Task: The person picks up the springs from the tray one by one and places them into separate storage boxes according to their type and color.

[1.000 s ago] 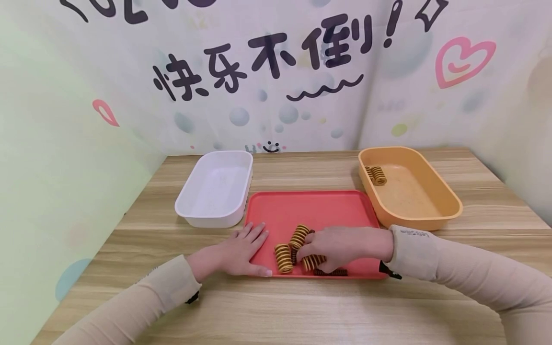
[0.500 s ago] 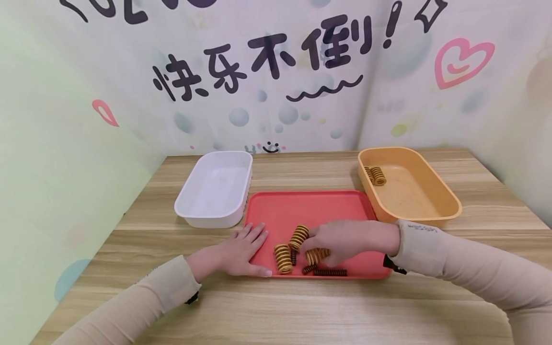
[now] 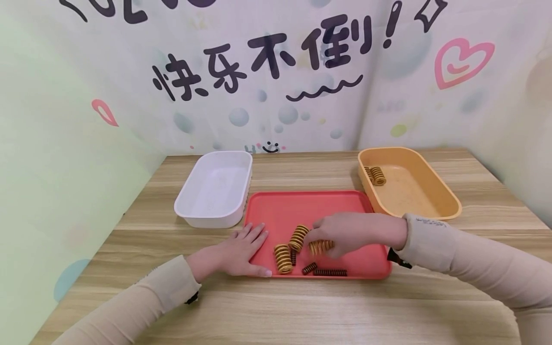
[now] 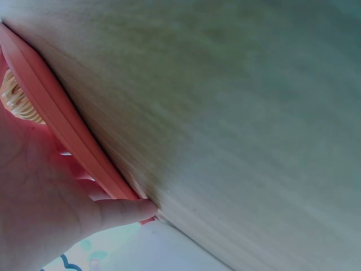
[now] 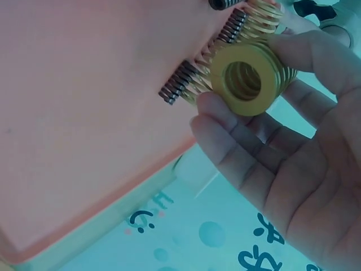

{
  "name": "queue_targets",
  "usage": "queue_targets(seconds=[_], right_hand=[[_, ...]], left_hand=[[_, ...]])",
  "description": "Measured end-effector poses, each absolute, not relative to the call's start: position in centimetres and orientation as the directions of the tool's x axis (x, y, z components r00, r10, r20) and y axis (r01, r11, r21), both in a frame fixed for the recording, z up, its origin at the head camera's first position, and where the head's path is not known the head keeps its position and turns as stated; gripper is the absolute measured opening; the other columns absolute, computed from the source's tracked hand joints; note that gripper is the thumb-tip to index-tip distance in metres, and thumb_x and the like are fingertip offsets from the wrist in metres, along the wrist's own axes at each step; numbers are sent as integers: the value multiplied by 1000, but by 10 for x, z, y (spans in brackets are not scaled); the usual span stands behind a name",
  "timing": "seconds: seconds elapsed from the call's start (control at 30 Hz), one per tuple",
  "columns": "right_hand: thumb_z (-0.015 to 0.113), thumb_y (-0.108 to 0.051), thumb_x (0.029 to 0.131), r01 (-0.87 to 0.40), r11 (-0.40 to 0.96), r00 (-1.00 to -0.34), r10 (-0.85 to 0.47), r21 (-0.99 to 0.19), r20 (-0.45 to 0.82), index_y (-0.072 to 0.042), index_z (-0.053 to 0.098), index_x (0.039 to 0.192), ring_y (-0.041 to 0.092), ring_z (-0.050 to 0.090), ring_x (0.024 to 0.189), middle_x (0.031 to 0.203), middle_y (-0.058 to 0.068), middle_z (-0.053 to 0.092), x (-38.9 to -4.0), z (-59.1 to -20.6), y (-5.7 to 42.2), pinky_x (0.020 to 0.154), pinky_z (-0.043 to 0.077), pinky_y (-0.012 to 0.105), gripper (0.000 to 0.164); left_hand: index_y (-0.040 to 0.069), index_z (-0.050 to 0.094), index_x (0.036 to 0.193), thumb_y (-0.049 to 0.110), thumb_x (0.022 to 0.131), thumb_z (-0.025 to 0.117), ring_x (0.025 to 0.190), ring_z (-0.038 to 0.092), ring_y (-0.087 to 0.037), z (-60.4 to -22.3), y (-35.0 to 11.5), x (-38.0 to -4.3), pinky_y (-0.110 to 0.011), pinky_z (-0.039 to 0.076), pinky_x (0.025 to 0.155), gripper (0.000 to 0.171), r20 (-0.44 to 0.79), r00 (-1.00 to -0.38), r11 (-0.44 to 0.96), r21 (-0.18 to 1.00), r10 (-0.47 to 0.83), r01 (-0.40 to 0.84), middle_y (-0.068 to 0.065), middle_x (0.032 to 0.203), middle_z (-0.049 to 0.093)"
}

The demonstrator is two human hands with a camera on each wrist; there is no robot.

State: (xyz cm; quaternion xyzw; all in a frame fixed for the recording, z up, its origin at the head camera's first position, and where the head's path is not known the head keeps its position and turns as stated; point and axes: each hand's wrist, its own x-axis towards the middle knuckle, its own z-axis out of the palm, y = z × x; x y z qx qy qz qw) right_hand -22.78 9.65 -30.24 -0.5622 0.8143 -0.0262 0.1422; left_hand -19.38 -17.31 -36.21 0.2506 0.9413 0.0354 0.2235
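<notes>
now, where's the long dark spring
In the head view, the long dark spring lies at the near edge of the red tray, right of a shorter one.

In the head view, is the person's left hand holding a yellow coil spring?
No, the left hand rests with spread fingers at the left edge of the red rectangular tray.

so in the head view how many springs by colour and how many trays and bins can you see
Gold springs: 5 (2 on the red tray, 1 in the right hand, 2 in the orange bin, one partly hidden)
Dark springs: 3
Trays: 1
Bins: 2 (the orange one and a white bin)
Total: 11 visible; the right hand may hide more.
</notes>
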Motion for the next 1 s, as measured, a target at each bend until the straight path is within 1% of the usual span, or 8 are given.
queue_targets(seconds=[0.2,0.27,0.47,0.57,0.7,0.8,0.9,1.0], right_hand=[[64,-7,74,-895,410,-371,-903,-177,-218,-17,61,114,4,43,65,80,-7,54,-229,-296,99,58,39,19,41],[64,-5,73,-893,416,-377,-901,-175,-216,-14,61,113,5,43,65,81,-5,55,-230,-293,100,58,39,20,42],[64,-4,72,-887,426,-391,-898,-177,-202,-14,62,113,5,43,65,83,-6,55,-235,-290,103,58,39,19,42],[63,-3,73,-884,431,-394,-896,-183,-205,-12,61,115,6,43,66,85,-4,57,-238,-288,105,59,39,20,43],[63,-4,75,-882,431,-394,-896,-189,-206,-9,60,117,9,48,71,94,0,60,-242,-285,108,61,41,21,43],[63,-5,76,-882,432,-396,-896,-190,-200,-8,60,117,11,53,78,99,1,61,-244,-284,110,65,44,23,41],[62,-5,76,-876,441,-405,-893,-195,-199,-8,60,117,11,53,81,100,1,61,-247,-284,112,68,45,24,41],[63,-6,77,-865,464,-426,-881,-193,-207,-8,59,117,10,52,81,99,0,60,-250,-282,113,69,45,25,40]], left_hand=[[10,15,147,69,78,47,140,1,-36,-361,-173,-194,-57,14,107,96,-403,-773,871,184,489,455,-9,154,5],[10,14,147,69,78,48,140,1,-35,-361,-173,-194,-56,14,107,96,-404,-773,871,185,489,454,-8,154,5],[10,14,147,69,79,48,140,1,-35,-361,-173,-194,-56,14,108,96,-403,-773,871,185,490,455,-8,155,5],[10,15,147,68,79,48,140,1,-36,-361,-173,-194,-56,14,108,96,-402,-773,871,188,490,454,-8,155,5],[10,15,147,68,78,48,140,1,-36,-360,-173,-193,-56,14,107,96,-406,-773,872,192,488,450,-8,154,5],[10,15,147,68,78,48,140,1,-36,-360,-173,-193,-56,15,107,96,-409,-772,873,192,487,448,-8,155,5],[10,15,147,68,78,48,140,1,-35,-360,-173,-194,-56,14,108,96,-409,-772,873,193,487,448,-8,155,5],[11,15,147,69,78,48,140,1,-35,-361,-174,-194,-56,14,108,96,-408,-773,873,189,485,449,-8,155,5]])
